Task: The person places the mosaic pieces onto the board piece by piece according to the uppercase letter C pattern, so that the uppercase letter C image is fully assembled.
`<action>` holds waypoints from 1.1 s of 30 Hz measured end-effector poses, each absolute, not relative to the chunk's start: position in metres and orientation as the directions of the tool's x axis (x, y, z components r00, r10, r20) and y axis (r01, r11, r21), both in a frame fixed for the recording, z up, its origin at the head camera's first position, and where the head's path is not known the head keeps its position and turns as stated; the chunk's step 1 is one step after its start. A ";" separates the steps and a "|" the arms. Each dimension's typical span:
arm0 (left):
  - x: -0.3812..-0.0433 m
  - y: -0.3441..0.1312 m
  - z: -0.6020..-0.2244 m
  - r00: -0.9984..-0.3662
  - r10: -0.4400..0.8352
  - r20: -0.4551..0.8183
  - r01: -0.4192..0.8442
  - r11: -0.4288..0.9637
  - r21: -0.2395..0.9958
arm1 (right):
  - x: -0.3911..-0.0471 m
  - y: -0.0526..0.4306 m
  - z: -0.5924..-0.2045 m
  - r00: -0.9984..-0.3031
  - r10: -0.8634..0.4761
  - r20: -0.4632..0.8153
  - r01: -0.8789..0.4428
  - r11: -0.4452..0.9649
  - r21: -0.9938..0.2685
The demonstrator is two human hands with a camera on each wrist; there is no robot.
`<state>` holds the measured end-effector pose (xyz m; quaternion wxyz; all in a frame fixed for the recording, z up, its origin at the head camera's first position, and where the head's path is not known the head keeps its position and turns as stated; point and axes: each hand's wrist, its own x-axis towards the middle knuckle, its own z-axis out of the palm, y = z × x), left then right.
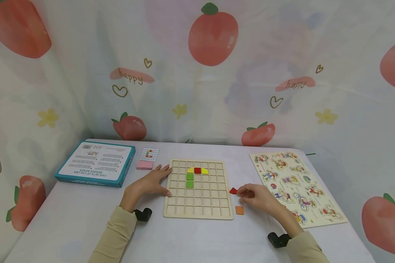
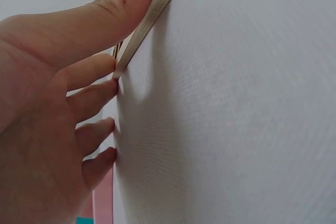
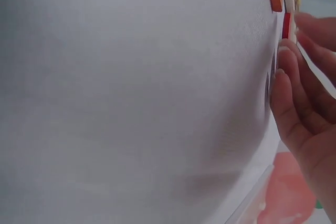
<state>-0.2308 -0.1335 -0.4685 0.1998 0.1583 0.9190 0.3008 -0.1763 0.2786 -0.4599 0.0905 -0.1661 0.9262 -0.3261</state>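
A wooden grid board (image 1: 197,213) lies flat in the middle of the table. Green squares (image 1: 190,180), a red square (image 1: 197,170) and yellow rounded pieces (image 1: 204,171) sit in its upper cells. My left hand (image 1: 150,182) rests against the board's left edge with fingers spread, and the left wrist view shows the thumb along the rim (image 2: 157,3). Right of the board, my right hand (image 1: 254,196) pinches the edge of a small red piece (image 1: 233,190) with curled fingers; the fingertips partly hide it. An orange square (image 1: 239,210) lies just nearer to me.
A teal-edged box (image 1: 95,164) lies at the back left. Beside it are a patterned card (image 1: 149,154) and a pink block (image 1: 145,165). A picture puzzle board (image 1: 299,182) is on the right, partly under my right forearm. A printed curtain (image 1: 214,91) hangs behind the table.
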 end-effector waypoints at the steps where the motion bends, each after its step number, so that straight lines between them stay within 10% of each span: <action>1: -0.231 -0.134 -0.469 -0.870 0.411 -0.272 0.170 0.768 0.617 | -0.175 0.279 -0.460 -0.924 -0.378 -0.066 -0.252 0.726 -0.640; 33: -0.229 -0.134 -0.466 -0.866 0.419 -0.274 0.166 0.756 0.633 | -0.192 0.256 -0.462 -0.957 -0.284 -0.051 -0.211 0.808 -0.550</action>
